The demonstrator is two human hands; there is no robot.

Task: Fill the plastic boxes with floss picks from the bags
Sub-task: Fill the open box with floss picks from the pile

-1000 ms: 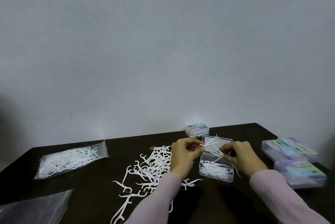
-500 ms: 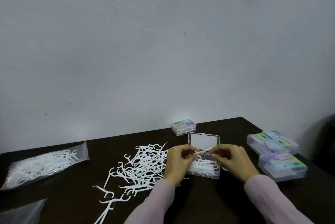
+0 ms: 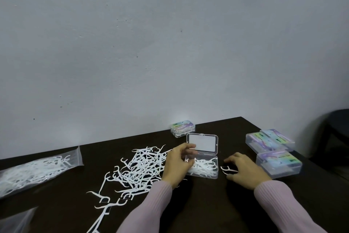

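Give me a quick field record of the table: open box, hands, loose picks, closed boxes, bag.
open box: lid up, partly filled with floss picks
left hand: at the box's left edge, fingers curled
right hand: on the table right of the box, beside a stray pick
loose pile: left of the box
closed boxes: three, right
bag: far left, holds picks

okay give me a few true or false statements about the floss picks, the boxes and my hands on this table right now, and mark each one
1. The clear box between the hands has its lid open. True.
2. That box is empty. False: white floss picks lie in it.
3. A loose pile of picks lies left of the left hand. True.
4. The bag of picks sits at the table's right edge. False: it lies far left.
5. The right hand rests on the closed boxes. False: it is beside stray picks on the table.
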